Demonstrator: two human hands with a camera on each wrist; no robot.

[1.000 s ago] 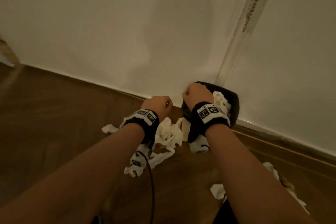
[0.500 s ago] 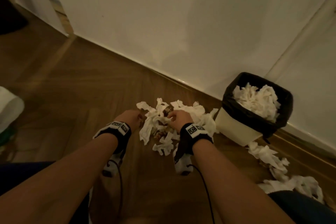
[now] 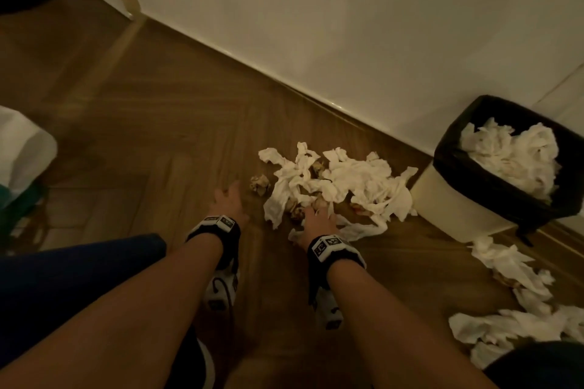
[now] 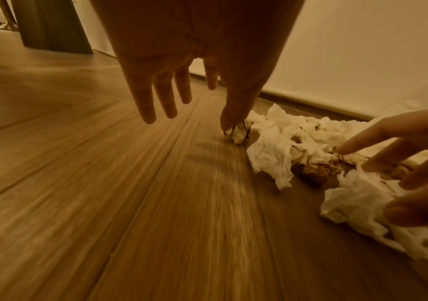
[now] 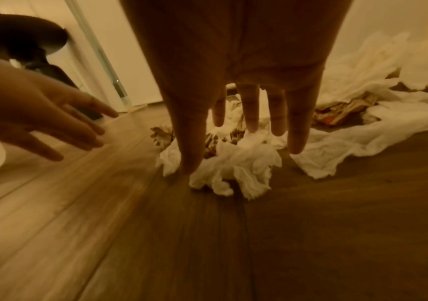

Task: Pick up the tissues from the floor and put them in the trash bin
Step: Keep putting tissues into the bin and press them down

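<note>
The left hand hung over the floor with fingers straight and spread, holding nothing, its thumb just beside a small brownish wad at its 1 o'clock. The right hand was also spread, fingertips down on the near edge of the tissues, grasping none. That pile lay along the wall. At its 3 o'clock stood the bin, black-lined, with tissues inside. More tissues lay at the bin's 6 o'clock.
</note>
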